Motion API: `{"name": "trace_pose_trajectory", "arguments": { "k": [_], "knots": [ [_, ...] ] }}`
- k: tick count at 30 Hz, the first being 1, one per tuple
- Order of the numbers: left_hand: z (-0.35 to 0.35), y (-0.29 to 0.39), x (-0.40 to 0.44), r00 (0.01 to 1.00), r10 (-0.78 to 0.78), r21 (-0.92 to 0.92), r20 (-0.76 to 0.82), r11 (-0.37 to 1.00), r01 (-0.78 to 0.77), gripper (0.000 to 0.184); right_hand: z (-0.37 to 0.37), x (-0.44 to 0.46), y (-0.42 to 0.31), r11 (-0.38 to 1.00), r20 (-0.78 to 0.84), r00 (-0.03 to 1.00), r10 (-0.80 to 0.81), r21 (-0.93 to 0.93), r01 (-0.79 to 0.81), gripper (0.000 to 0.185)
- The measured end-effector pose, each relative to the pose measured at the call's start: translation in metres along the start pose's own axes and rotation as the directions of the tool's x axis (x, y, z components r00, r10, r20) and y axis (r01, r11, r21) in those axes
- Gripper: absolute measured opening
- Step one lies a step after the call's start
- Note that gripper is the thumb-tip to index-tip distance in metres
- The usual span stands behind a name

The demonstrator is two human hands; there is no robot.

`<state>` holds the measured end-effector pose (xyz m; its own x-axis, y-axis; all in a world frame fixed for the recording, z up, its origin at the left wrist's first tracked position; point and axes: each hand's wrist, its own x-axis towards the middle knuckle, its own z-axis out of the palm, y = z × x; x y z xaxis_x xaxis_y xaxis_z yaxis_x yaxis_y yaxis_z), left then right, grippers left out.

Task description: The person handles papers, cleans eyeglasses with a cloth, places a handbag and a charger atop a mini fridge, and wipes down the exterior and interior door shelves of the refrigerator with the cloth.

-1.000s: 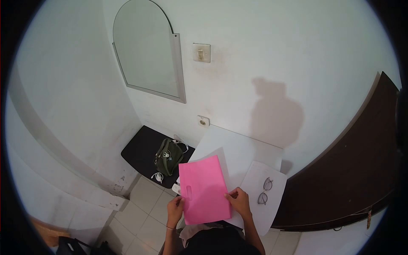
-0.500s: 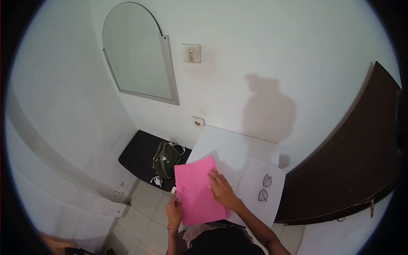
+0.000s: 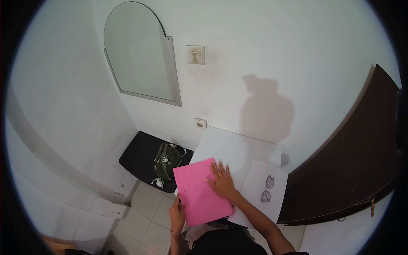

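Note:
A flat pink bag point(image 3: 202, 197) with a faint oval handle cut-out near its left edge lies over the front left of the white table, partly past the table's side. My left hand point(image 3: 177, 213) grips its lower left edge, with the fingers partly hidden. My right hand point(image 3: 222, 182) rests flat across its upper right side, fingers spread. To the right of the bag, eyeglasses point(image 3: 267, 188) lie on white paper point(image 3: 251, 189).
The white table point(image 3: 238, 142) stands against the wall. Left of it, a black surface point(image 3: 138, 153) carries a dark green pouch point(image 3: 167, 160) and a white coiled cable point(image 3: 157, 182). A dark brown panel point(image 3: 344, 161) rises at the right.
My right hand has moved up and flattened on the pink bag, fingers now reaching its top right corner. The bag has turned slightly. My left hand stays at the left edge, slightly lower.

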<state>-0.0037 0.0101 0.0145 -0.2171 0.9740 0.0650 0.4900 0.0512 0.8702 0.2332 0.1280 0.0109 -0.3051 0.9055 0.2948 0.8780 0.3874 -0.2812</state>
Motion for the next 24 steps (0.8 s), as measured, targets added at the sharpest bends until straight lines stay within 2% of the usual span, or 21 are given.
{"name": "trace_pose_trajectory", "arguments": {
  "k": [3, 5, 6, 7, 8, 9, 11, 12, 14, 17, 21, 24],
  "knots": [
    [0.001, 0.016, -0.004, 0.999, -0.004, 0.07, 0.037, 0.998, 0.002, 0.055, 0.004, 0.008, 0.008, 1.0, -0.031, 0.999, -0.016, 0.01, 0.016, 0.074],
    [0.0, 0.052, -0.002, 0.978, -0.207, 0.415, -0.026, 0.888, 0.199, 0.057, 0.006, 0.01, 0.007, 1.0, -0.055, 0.998, -0.013, 0.026, 0.015, 0.072],
    [0.001, 0.058, 0.004, 0.978, -0.207, 0.414, -0.025, 0.888, 0.199, 0.057, 0.006, 0.01, 0.007, 1.0, -0.055, 0.998, -0.012, 0.025, 0.014, 0.072],
    [0.003, 0.063, 0.011, 0.998, 0.018, 0.462, -0.054, 0.887, 0.009, 0.058, 0.006, 0.01, 0.006, 0.999, -0.053, 0.999, -0.003, 0.035, 0.005, 0.073],
    [0.005, 0.067, 0.018, 0.967, 0.243, 0.513, -0.07, 0.841, -0.174, 0.059, 0.006, 0.01, 0.005, 0.999, -0.051, 0.999, 0.007, 0.047, -0.004, 0.073],
    [0.01, 0.07, 0.028, 0.968, 0.241, 0.513, -0.07, 0.841, -0.172, 0.059, 0.006, 0.01, 0.003, 0.999, -0.049, 0.999, 0.006, 0.048, -0.004, 0.073],
    [0.03, 0.069, 0.05, 0.9, 0.407, 0.27, 0.159, 0.858, -0.436, 0.058, 0.004, 0.011, 0.001, 0.999, -0.041, 0.999, 0.021, 0.027, -0.02, 0.07],
    [0.043, 0.068, 0.056, 0.901, 0.405, 0.27, 0.155, 0.86, -0.433, 0.058, 0.005, 0.01, 0.001, 1.0, -0.039, 0.999, 0.017, 0.026, -0.016, 0.07],
    [0.069, 0.067, 0.071, 0.855, 0.448, 0.3, 0.261, 0.804, -0.513, 0.053, 0.008, 0.011, 0.005, 1.0, -0.034, 0.999, 0.006, -0.008, -0.006, 0.064],
    [0.099, 0.041, 0.076, 0.833, 0.502, 0.376, 0.233, 0.744, -0.553, 0.051, 0.021, 0.011, 0.011, 1.0, -0.097, 0.995, 0.005, -0.011, -0.006, 0.059],
    [0.1, 0.039, 0.077, 0.85, 0.457, 0.389, 0.262, 0.756, -0.527, 0.052, 0.022, 0.016, 0.012, 1.0, -0.101, 0.995, 0.004, 0.004, -0.004, 0.057],
    [0.098, 0.042, 0.082, 0.829, 0.493, 0.457, 0.263, 0.693, -0.557, 0.054, 0.023, 0.036, 0.015, 0.999, -0.09, 0.996, -0.018, -0.042, 0.015, 0.056]
  ]
}}
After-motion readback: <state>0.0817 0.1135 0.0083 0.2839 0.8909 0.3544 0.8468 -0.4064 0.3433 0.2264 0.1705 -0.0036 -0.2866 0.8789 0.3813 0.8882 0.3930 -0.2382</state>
